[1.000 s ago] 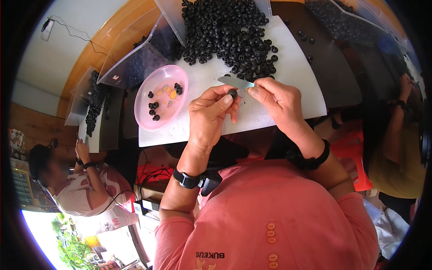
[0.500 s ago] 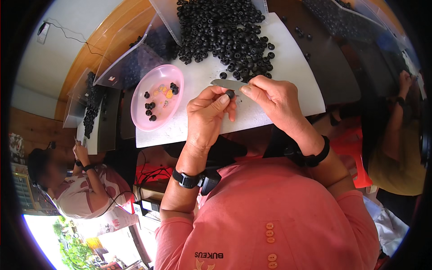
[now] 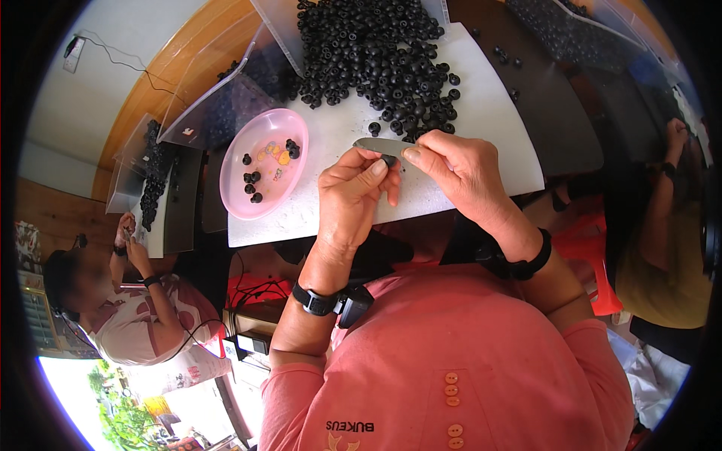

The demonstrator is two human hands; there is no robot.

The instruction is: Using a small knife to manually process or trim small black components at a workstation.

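Observation:
Between the thumb and fingers of my left hand is a small round black part. My right hand grips a short knife, its grey blade pointing left across the top of that part; the handle is hidden in the fist. A large heap of black knob-like parts spreads over the white board just beyond my hands. To the left, a pink oval dish holds several of the same black parts.
Clear plastic side panels stand at the left behind the dish. At far left a co-worker sits with both hands raised; another person's arm shows at far right. A red stool is right of me.
My left hand has shifted slightly right with the black part, which has turned a little under the blade. The co-worker at left has lifted one hand.

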